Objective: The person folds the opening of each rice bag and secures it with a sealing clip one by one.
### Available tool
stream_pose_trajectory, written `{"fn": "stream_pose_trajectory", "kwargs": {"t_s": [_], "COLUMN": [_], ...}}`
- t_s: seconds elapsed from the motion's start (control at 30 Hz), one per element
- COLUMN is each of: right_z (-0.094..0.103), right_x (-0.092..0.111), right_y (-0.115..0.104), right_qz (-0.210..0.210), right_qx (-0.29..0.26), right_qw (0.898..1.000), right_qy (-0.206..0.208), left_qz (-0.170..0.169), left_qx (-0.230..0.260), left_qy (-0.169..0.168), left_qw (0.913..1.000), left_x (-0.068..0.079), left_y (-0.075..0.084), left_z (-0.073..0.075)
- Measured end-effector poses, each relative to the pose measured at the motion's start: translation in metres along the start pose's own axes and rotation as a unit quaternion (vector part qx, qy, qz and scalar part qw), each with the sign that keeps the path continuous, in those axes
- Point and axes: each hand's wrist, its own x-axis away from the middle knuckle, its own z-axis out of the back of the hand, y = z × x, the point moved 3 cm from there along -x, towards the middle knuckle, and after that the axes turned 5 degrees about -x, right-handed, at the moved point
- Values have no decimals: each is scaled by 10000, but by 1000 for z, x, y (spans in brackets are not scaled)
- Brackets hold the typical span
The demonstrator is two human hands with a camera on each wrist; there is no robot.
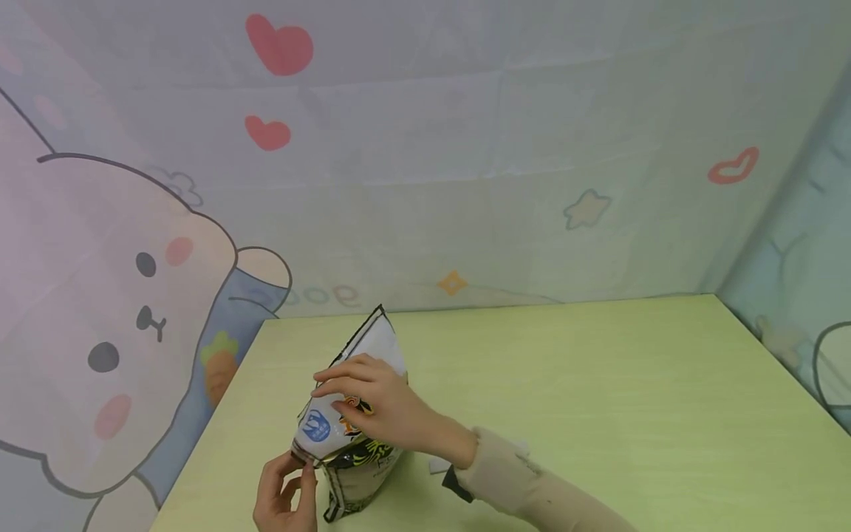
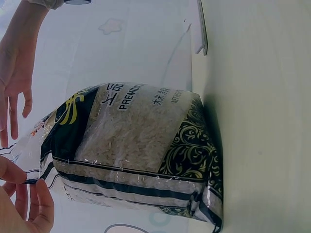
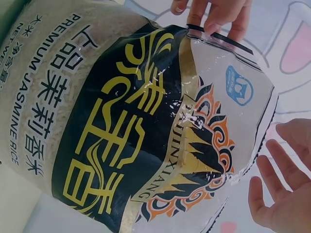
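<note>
A bag of jasmine rice [image 1: 362, 465] stands upright on the table, its white top part leaning over. Through its clear panel, rice [image 2: 131, 136] shows in the left wrist view. My left hand [image 1: 286, 491] pinches the top corner of the bag between thumb and fingers. In the right wrist view that left hand [image 3: 218, 17] grips the dark edge strip. My right hand [image 1: 375, 403] hovers along the top edge, its fingers spread and loosely bent. Between the right hand [image 3: 286, 179] and the bag's printed white top [image 3: 233, 126] a small gap shows in the right wrist view.
A pale green table [image 1: 598, 399] spreads to the right of the bag. Behind it hangs a printed cloth [image 1: 425, 148] with hearts and a cartoon bear. A small flat white object [image 1: 439, 465] lies partly behind my right wrist.
</note>
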Motion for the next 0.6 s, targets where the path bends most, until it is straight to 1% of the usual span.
{"fn": "stream_pose_trajectory", "kwargs": {"t_s": [0.1, 0.33, 0.43, 0.6], "right_z": [-3, -7, -8, -10], "right_x": [-2, -3, -4, -6], "right_y": [-2, -5, -5, -4], "right_qz": [106, 131, 142, 97], "right_qx": [303, 720, 854, 927], "right_qw": [9994, 9971, 9959, 9951], "right_qy": [-100, -228, -275, -336], "left_qz": [-15, -11, 31, 112], "left_qx": [-8, 36, 21, -65], "left_qy": [-3, -16, -14, -34], "left_qw": [10000, 10000, 10000, 9999], "left_x": [0, 1, 1, 1], "left_y": [-1, -1, -2, -2], "left_z": [0, 0, -1, -2]}}
